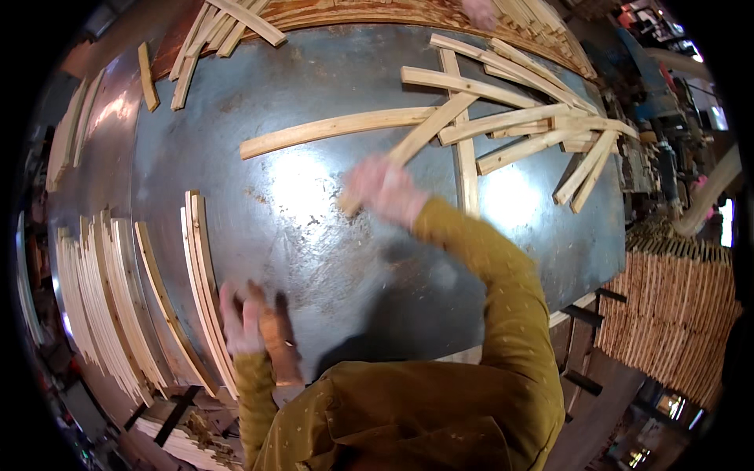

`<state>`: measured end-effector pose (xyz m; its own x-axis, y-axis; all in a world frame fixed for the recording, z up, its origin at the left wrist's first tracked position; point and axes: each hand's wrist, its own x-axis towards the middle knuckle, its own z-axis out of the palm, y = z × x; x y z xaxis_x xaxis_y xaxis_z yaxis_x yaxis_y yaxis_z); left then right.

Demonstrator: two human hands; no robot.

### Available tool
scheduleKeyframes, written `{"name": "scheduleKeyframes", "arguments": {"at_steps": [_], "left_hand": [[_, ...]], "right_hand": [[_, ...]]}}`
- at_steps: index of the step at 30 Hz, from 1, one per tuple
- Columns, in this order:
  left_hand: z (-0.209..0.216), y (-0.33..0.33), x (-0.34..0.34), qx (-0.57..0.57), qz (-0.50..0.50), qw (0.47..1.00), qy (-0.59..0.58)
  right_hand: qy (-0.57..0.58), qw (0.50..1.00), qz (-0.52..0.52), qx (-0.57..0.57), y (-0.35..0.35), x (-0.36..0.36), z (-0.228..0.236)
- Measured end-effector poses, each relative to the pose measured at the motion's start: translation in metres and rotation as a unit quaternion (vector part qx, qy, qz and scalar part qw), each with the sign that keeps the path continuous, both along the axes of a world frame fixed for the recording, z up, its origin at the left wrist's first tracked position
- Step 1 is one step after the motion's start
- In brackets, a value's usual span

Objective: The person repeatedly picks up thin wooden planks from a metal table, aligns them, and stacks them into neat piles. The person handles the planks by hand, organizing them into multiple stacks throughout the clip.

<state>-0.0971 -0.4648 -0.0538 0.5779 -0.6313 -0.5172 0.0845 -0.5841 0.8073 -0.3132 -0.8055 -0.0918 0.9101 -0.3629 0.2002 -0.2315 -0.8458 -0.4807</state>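
Observation:
My right hand, slightly blurred, is closed around the near end of a pale wooden strip. That strip slants up to the right and its far end lies over other strips. Low on the left, my left hand has its fingers stretched out and apart, with nothing visible between them. Just left of it, a few narrow wooden strips lie side by side. A reddish-brown wooden piece is close on its right; whether the hand touches either is unclear.
A dark metal tabletop carries a loose pile of strips at the right and a row of strips at the left. Another person's hand shows at the far edge. Stacked wood stands beyond the right edge.

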Motion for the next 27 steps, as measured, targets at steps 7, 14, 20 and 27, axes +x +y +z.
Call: {"name": "scheduleKeyframes", "arguments": {"at_steps": [7, 14, 20, 27], "left_hand": [[-0.011, -0.115, -0.095, -0.058, -0.089, 0.837, 0.537], [0.013, -0.054, -0.083, -0.066, 0.037, 0.93, 0.359], [0.077, 0.036, 0.034, 0.18, 0.109, 0.938, -0.275], [-0.008, 0.163, 0.134, 0.334, 0.063, 0.86, -0.38]], "right_hand": [[-0.351, 0.823, 0.22, 0.388, 0.073, -0.032, 0.057], [0.131, 0.951, -0.246, -0.136, -0.204, -0.026, 0.013], [0.229, 0.945, -0.171, -0.161, -0.193, 0.027, -0.033], [0.327, 0.926, -0.059, -0.179, -0.088, 0.085, -0.032]]}}
